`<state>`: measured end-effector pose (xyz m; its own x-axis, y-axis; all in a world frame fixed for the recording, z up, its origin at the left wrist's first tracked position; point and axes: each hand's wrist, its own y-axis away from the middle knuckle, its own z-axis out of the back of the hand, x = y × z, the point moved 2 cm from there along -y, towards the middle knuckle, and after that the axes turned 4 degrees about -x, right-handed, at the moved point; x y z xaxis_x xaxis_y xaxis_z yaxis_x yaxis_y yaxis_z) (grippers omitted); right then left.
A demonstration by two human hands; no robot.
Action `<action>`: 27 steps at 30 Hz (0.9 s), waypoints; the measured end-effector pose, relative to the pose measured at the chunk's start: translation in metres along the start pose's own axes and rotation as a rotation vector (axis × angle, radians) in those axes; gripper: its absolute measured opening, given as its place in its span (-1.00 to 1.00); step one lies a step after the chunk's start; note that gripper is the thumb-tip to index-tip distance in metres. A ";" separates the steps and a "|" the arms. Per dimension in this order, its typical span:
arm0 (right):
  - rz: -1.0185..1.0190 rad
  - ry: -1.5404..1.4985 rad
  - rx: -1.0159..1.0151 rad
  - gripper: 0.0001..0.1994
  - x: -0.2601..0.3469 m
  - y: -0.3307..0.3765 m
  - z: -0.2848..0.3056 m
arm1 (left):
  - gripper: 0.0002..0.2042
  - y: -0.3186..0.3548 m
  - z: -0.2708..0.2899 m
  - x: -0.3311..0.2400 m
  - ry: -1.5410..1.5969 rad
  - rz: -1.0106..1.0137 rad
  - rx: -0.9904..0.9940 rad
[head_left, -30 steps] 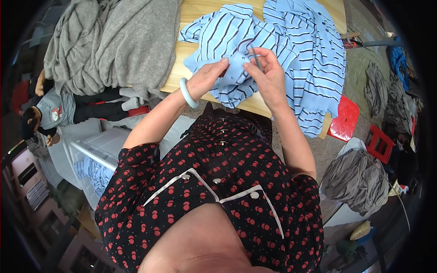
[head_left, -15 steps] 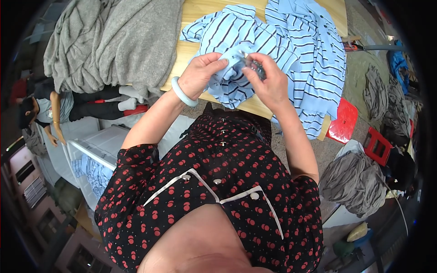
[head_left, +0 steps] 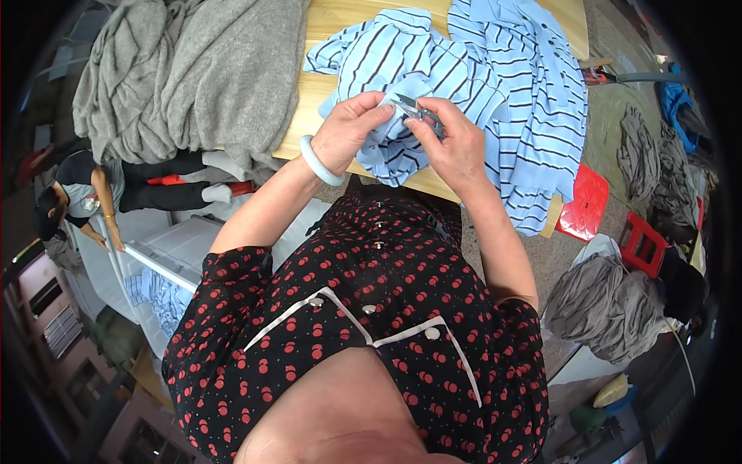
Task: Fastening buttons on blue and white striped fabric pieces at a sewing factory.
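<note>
Two hands are meeting over the near edge of a wooden table [head_left: 325, 85], both busy with a light blue shirt with dark stripes [head_left: 495, 85] that is spreading across the tabletop and hanging over its front edge. The left hand [head_left: 348, 131], a pale bangle [head_left: 318, 161] circling its wrist, is closing thumb and fingers on a bunched fold of the fabric and lifting it up toward the person. The right hand [head_left: 456, 143] is curling shut around a small pair of metal thread snips [head_left: 413, 108], the tip of the tool pointing at the pinched fold; whether the blades are parted or together is too small to tell. Judging from this, the person is trimming loose threads off the garment, and the step in hand looks like lining the tool up on one spot. The next move is probably calling for a steady pinch to keep the cloth taut and a careful close of the blades on the thread alone, without nicking the knit. A heap of grey clothing [head_left: 193, 69] is lying on the far left of the table, and a red stool [head_left: 641, 240] is standing on the floor to the right.
</note>
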<state>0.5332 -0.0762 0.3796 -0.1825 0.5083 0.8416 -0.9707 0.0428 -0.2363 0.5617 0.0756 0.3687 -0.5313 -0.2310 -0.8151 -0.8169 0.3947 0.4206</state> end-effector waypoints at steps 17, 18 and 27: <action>-0.431 -0.625 0.036 -0.70 -0.015 -0.007 -0.016 | -0.81 -0.012 0.007 0.009 -0.259 0.035 0.143; -0.468 -0.682 0.047 -0.68 -0.015 -0.009 -0.018 | -0.81 -0.014 0.009 0.011 -0.259 0.034 0.143; -0.401 -0.726 -0.084 -0.69 -0.003 -0.047 -0.003 | -0.76 0.003 0.014 -0.006 -0.220 -0.076 0.167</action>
<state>0.5798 -0.0777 0.3867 0.0917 -0.2389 0.9667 -0.9738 0.1814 0.1372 0.5650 0.0904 0.3692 -0.3936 -0.0746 -0.9163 -0.7947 0.5286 0.2983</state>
